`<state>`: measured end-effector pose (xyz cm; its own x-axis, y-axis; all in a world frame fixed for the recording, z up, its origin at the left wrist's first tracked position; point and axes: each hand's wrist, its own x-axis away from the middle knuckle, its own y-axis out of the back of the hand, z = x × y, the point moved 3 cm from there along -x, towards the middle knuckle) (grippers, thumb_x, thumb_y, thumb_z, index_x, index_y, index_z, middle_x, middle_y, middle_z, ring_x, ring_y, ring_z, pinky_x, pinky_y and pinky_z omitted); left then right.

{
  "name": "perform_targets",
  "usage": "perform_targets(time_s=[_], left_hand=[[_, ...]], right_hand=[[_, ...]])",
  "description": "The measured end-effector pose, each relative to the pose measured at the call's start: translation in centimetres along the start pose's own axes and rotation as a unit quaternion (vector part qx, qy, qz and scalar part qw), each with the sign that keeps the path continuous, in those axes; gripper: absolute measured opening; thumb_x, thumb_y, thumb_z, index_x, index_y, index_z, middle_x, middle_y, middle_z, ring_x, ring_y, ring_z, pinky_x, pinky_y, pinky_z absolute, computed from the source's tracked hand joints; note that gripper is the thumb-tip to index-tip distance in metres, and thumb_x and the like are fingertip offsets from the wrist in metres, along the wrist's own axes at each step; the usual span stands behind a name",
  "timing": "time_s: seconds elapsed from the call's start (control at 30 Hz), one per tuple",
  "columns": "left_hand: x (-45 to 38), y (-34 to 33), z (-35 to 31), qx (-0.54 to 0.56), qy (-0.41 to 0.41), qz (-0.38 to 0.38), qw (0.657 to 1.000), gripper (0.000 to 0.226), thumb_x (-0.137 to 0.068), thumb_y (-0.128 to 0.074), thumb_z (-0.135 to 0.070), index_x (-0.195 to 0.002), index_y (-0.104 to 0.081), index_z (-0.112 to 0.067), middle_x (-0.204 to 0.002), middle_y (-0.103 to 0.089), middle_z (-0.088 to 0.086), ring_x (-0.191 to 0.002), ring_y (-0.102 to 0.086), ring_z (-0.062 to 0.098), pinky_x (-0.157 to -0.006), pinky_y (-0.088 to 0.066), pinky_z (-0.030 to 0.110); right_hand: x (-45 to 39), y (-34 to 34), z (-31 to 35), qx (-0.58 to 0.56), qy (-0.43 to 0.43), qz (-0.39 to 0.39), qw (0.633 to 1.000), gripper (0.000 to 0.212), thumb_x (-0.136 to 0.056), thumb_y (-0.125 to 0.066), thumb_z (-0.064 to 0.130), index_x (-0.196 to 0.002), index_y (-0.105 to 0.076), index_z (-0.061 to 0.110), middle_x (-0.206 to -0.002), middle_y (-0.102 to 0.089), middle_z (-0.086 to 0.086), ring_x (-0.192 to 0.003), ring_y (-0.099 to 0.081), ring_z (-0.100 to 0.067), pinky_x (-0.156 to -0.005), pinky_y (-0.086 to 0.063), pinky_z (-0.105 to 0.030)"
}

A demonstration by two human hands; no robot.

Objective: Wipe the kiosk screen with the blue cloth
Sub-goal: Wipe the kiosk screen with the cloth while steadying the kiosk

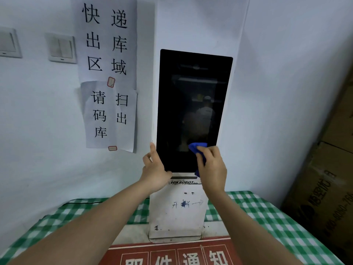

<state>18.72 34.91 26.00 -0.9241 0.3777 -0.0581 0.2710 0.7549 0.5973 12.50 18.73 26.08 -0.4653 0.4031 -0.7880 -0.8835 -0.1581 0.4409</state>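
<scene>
A tall black kiosk screen stands on a white base against the wall. My right hand presses a bunched blue cloth against the lower right part of the glass. My left hand grips the screen's lower left edge, with the forefinger up along the side and the thumb on the bottom corner. The screen is dark and reflects a person.
The kiosk stands on a table with a green-checked cloth. A red notice sign lies in front. Paper signs and two light switches hang on the wall to the left. Cardboard boxes stack at the right.
</scene>
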Motion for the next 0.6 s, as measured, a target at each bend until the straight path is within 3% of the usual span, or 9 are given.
perform_targets(time_s=[0.07, 0.17, 0.37, 0.43, 0.53, 0.6], left_hand=[[0.0, 0.0, 0.0, 0.001, -0.003, -0.001, 1.000, 0.105, -0.087, -0.059, -0.013, -0.145, 0.028, -0.026, -0.151, -0.004, 0.005, -0.121, -0.047, 0.032, -0.101, -0.045, 0.038], [0.0, -0.1, 0.0, 0.001, -0.001, -0.008, 1.000, 0.106, -0.086, -0.059, -0.013, -0.146, 0.027, -0.025, -0.150, -0.005, 0.006, -0.123, -0.045, 0.032, -0.102, -0.044, 0.038], [-0.1, -0.1, 0.1, 0.003, 0.001, -0.011, 1.000, 0.108, -0.083, -0.060, -0.009, -0.146, 0.026, -0.027, -0.149, -0.006, 0.005, -0.121, -0.045, 0.032, -0.100, -0.046, 0.040], [-0.1, -0.1, 0.1, 0.009, -0.001, -0.006, 1.000, 0.108, -0.083, -0.060, -0.011, -0.146, 0.026, -0.027, -0.149, -0.005, 0.005, -0.122, -0.044, 0.032, -0.101, -0.045, 0.041], [0.0, 0.0, 0.2, 0.012, -0.006, 0.001, 1.000, 0.107, -0.085, -0.060, -0.013, -0.146, 0.027, -0.026, -0.149, -0.004, 0.005, -0.125, -0.042, 0.031, -0.104, -0.042, 0.040], [-0.1, 0.1, 0.3, 0.012, -0.008, 0.002, 1.000, 0.107, -0.085, -0.060, -0.014, -0.146, 0.027, -0.027, -0.150, -0.004, 0.005, -0.126, -0.041, 0.031, -0.105, -0.041, 0.040]], right_hand=[[-1.0, 0.3, 0.2, -0.031, -0.052, -0.026, 0.998, 0.019, -0.093, -0.056, 0.020, -0.112, -0.061, 0.021, -0.099, -0.050, 0.007, -0.068, -0.053, -0.012, -0.056, -0.048, -0.030], [0.0, -0.4, 1.1, -0.029, -0.051, -0.029, 0.998, 0.021, -0.093, -0.057, 0.019, -0.114, -0.060, 0.020, -0.099, -0.048, 0.008, -0.068, -0.052, -0.012, -0.055, -0.044, -0.025], [1.7, -2.4, 2.1, 0.047, 0.119, 0.038, 0.991, 0.022, -0.082, -0.071, 0.010, -0.104, -0.068, 0.011, -0.088, -0.058, -0.002, -0.068, -0.057, -0.018, -0.043, -0.038, -0.025], [0.9, -1.8, 2.1, 0.028, 0.095, 0.017, 0.995, 0.021, -0.085, -0.068, 0.013, -0.106, -0.068, 0.014, -0.090, -0.057, 0.000, -0.069, -0.056, -0.017, -0.046, -0.040, -0.025], [0.0, -1.5, 2.3, -0.034, -0.021, -0.043, 0.998, 0.019, -0.089, -0.064, 0.016, -0.108, -0.066, 0.017, -0.093, -0.054, 0.002, -0.070, -0.052, -0.014, -0.051, -0.041, -0.026], [0.5, -2.1, 3.1, -0.031, -0.020, -0.057, 0.998, 0.020, -0.086, -0.066, 0.012, -0.106, -0.067, 0.014, -0.092, -0.055, -0.001, -0.068, -0.054, -0.016, -0.050, -0.040, -0.026]])
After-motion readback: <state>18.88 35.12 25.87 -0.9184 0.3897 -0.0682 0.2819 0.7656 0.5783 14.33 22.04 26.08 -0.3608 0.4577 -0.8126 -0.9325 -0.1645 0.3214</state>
